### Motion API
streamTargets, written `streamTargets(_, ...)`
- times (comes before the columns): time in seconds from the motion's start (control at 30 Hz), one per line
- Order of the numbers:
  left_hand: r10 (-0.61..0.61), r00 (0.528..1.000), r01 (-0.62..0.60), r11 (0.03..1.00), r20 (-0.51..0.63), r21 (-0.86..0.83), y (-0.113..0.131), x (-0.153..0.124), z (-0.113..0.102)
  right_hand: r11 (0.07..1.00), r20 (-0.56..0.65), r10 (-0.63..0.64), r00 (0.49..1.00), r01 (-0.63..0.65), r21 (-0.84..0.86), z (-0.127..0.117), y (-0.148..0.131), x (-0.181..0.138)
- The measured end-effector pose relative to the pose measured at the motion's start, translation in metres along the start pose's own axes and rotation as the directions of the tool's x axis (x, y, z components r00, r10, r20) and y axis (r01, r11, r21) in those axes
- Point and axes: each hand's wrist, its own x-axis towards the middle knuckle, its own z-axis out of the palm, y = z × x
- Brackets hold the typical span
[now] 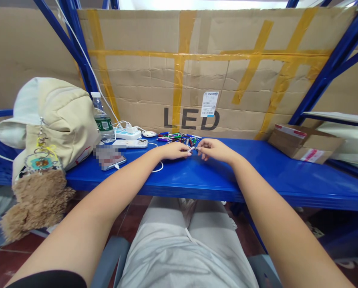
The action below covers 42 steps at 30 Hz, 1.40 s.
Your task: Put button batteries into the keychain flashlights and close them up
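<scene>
Head view: Both forearms are seen stretched forward over a blue bench (257,176). The left hand (175,151) and the right hand (213,149) are met near the bench's far middle, resting on its surface. A small silvery piece (193,149) is pinched between the fingers of both hands, at the point where the fingertips meet; its exact kind cannot be told at this size. Fingers of each hand are closed on that piece.

Just behind the hands, a pile of small coloured parts (179,138) is noted, lying against a taped cardboard sheet (215,68) marked "LED". To the left of the pile, a white power strip (127,133), a phone (134,143) and a water bottle (102,118) are recorded. A white cable (158,168) is looped beside the left wrist. A cream bag (59,120) with a plush toy (36,202) is placed at the bench's left end. A small cardboard box (305,145) is set well apart at the right.
</scene>
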Motion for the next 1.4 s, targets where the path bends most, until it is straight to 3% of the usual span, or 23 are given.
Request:
streamTargets(0.93, 0.046, 0.999, -0.046, 0.998, -0.008, 0.049, 0.002, 0.000, 0.001, 0.996, -0.038, -0.023, 0.999, 0.020, -0.090, -0.003, -0.006, -0.006)
streamTargets(1.4, 0.036, 0.999, -0.036, 0.999, -0.007, 0.038, 0.003, 0.002, 0.002, 0.999, -0.051, -0.006, 0.999, 0.004, -0.044, -0.003, -0.011, -0.008)
